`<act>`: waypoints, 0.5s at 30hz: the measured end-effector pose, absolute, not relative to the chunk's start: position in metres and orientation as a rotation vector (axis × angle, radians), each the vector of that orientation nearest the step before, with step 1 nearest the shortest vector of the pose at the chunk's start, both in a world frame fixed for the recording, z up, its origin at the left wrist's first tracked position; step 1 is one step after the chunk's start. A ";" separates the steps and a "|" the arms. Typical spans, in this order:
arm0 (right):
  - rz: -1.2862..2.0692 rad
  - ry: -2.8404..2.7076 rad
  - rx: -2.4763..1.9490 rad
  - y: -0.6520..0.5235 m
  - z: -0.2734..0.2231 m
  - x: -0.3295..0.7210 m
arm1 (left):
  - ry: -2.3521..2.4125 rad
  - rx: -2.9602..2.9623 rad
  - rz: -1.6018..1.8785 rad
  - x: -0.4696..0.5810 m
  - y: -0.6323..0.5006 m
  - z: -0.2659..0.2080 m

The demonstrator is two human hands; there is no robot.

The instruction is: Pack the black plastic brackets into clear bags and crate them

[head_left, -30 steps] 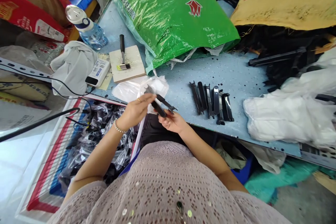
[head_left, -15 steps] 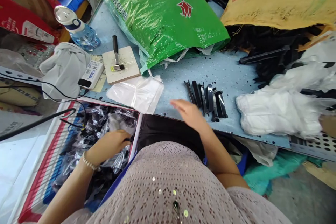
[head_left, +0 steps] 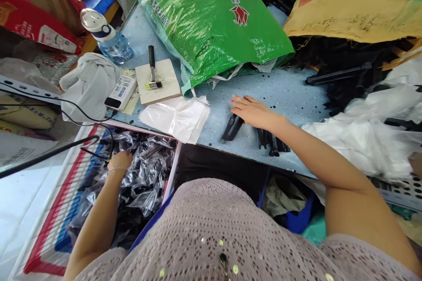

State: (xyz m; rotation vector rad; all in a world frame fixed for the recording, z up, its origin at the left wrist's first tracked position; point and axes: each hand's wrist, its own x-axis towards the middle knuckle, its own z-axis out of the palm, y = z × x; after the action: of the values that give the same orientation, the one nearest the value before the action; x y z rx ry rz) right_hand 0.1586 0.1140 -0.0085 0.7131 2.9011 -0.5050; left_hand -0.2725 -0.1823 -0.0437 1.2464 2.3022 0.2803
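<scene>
My right hand (head_left: 252, 112) lies palm down over a row of slim black plastic parts on the blue table, its fingers stretched out to the left. Just under its fingertips, a pair of black parts (head_left: 232, 128) lies apart from the others. More black parts (head_left: 273, 142) stick out below the wrist, partly covered by it. My left hand (head_left: 120, 160) reaches into the basket at the lower left, among black parts in clear plastic bags (head_left: 148, 175). Its fingers are hidden, so what it touches or holds cannot be made out.
A stack of white plastic bags (head_left: 180, 118) lies by the table's front edge. Behind it, a hammer (head_left: 152, 63) rests on a board (head_left: 171, 80). A green sack (head_left: 211, 26), a yellow sack (head_left: 372, 4), a water bottle (head_left: 115, 46) and a white cloth bundle (head_left: 359, 134) surround the work area.
My right hand has moved up and right over the black parts, and two of them now lie farther left. My left hand has gone from the basket's right side to its far left.
</scene>
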 end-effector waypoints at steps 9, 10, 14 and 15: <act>-1.628 2.514 1.467 0.050 -0.017 0.152 | 2.089 1.991 0.599 -0.131 -0.063 -0.034; -1.860 2.434 1.521 0.041 -0.021 0.149 | 2.082 1.933 0.600 -0.131 -0.054 -0.034; -2.756 1.891 1.407 0.012 -0.029 0.125 | 1.957 1.478 0.746 -0.160 -0.035 -0.038; -2.928 1.718 1.340 0.008 -0.028 0.116 | 1.907 1.374 0.771 -0.167 -0.034 -0.038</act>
State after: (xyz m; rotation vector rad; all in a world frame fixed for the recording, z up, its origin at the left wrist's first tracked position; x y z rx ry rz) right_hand 0.1162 0.0080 -0.0282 1.3396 1.7181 -2.9278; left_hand -0.1673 -0.0342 -0.0381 1.3743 1.9074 0.7709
